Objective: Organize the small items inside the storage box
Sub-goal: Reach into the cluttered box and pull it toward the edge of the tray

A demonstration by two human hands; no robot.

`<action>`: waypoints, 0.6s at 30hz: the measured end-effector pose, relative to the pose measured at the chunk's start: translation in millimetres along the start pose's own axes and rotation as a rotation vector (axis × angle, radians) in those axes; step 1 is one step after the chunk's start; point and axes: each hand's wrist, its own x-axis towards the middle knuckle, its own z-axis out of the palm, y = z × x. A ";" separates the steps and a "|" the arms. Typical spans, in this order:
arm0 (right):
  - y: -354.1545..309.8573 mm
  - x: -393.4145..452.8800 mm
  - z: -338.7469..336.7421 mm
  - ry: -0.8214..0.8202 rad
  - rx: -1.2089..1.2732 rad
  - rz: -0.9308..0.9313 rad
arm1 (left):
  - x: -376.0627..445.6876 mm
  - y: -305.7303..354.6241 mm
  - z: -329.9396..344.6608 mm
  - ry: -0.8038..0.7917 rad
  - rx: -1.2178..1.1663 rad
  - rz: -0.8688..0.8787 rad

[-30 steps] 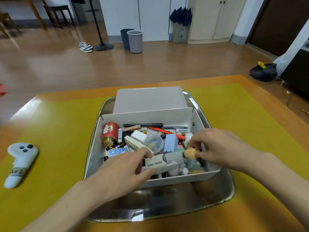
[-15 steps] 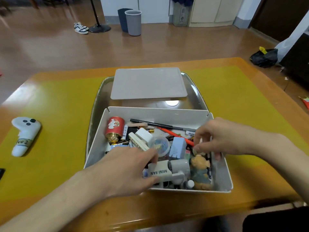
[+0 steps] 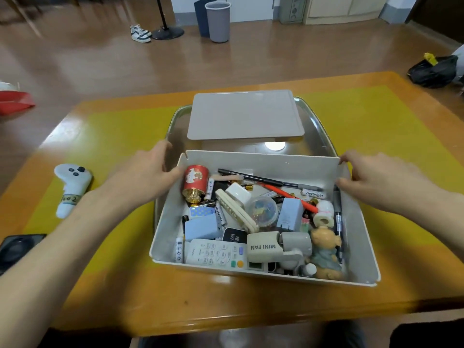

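Note:
The white storage box (image 3: pixel 361 222) sits open on the table, its far end over a metal tray (image 3: pixel 319 126). Inside lies a jumble: a red can (image 3: pixel 195 180), a white remote (image 3: pixel 216 252), a beige mini fan (image 3: pixel 265 247), a bear figurine (image 3: pixel 326 252), a blue charger (image 3: pixel 290 213), a clear round case of clips (image 3: pixel 263 209), pens (image 3: pixel 251 177) and batteries. My left hand (image 3: pixel 148 172) grips the left wall near the far corner, thumb inside by the can. My right hand (image 3: pixel 376 179) grips the right wall at the far corner.
The box's flat lid (image 3: pixel 244 116) lies on the tray behind the box. A white controller (image 3: pixel 72 187) and a black device (image 3: pixel 17 249) lie on the yellow mat at the left. Beyond the table are floor bins (image 3: pixel 217 21), shoes and a black bag (image 3: pixel 434 69).
Both hands have come out of the clutter and moved to the box's side walls. The mini fan and the bear lie released, and the box sits nearer to me than a second ago.

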 end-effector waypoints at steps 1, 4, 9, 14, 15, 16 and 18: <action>-0.5 2.5 4.6 -0.002 0.043 -0.012 | 1.9 -1.1 3.5 -0.046 -0.024 -0.006; 0.8 9.5 12.0 0.035 0.122 -0.031 | 5.2 3.4 10.0 -0.091 -0.088 0.054; 0.0 14.1 19.3 0.155 0.147 -0.102 | 8.9 3.6 6.4 -0.147 -0.052 0.063; -5.9 18.8 17.4 0.193 0.145 -0.155 | -1.9 -0.2 -1.0 -0.293 0.057 0.050; -8.3 18.9 16.9 0.211 0.144 -0.178 | -4.2 -2.2 -1.8 -0.316 0.059 0.037; -10.6 19.2 16.2 0.225 0.142 -0.200 | -7.1 -4.7 -2.5 -0.336 0.059 0.018; -14.0 21.1 15.1 0.227 0.132 -0.226 | -11.6 -10.4 -2.4 -0.352 0.059 0.004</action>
